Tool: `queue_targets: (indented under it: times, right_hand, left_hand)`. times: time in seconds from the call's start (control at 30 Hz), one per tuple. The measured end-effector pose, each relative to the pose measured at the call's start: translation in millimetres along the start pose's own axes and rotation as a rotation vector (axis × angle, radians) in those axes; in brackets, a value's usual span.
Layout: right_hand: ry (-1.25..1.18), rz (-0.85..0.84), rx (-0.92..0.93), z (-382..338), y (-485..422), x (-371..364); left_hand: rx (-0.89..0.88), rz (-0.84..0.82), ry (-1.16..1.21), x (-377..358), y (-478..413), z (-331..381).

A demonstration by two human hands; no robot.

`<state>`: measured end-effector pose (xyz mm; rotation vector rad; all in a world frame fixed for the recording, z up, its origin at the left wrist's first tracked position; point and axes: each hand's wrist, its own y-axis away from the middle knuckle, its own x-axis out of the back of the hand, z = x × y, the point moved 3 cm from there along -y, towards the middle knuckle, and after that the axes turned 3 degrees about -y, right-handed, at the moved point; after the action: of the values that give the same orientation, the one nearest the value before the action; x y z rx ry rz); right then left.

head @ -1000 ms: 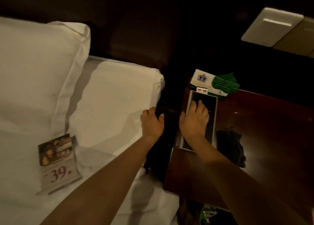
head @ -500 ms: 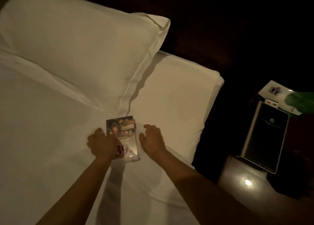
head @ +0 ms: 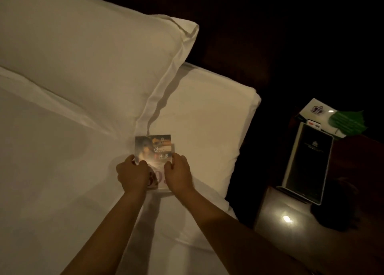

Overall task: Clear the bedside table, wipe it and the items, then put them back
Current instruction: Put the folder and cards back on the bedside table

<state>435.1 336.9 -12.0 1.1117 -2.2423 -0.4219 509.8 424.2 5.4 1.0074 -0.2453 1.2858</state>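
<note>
A printed card stand with a picture and a red "39" lies on the white bed sheet. My left hand grips its left edge and my right hand grips its right edge. At the right, the dark wooden bedside table carries a black rectangular tray, a white tissue box with a green leaf-shaped card on it, and a dark crumpled cloth.
A large white pillow lies behind the card stand. A dark headboard runs along the back. A dark gap separates the mattress from the table. A lamp reflection shines on the tabletop.
My hands left the tray on the table and went to the bed. Since half a second ago, both have closed on the card stand's edges.
</note>
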Motion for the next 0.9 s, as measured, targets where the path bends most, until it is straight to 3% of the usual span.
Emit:
queue_targets:
  times: [0.3,0.7,0.9]
  right_hand:
    - [-0.111,0.34,0.016,40,3,152]
    - [-0.403,0.801,0.042,167,54,401]
    - [-0.48,0.807,0.101,205,57,481]
  left_hand:
    - [-0.218,-0.196,0.001,-107,94,78]
    - [-0.646,-0.554,-0.128,-294,304,176]
    - [-0.805,-0.732,-0.11,-364,358,201]
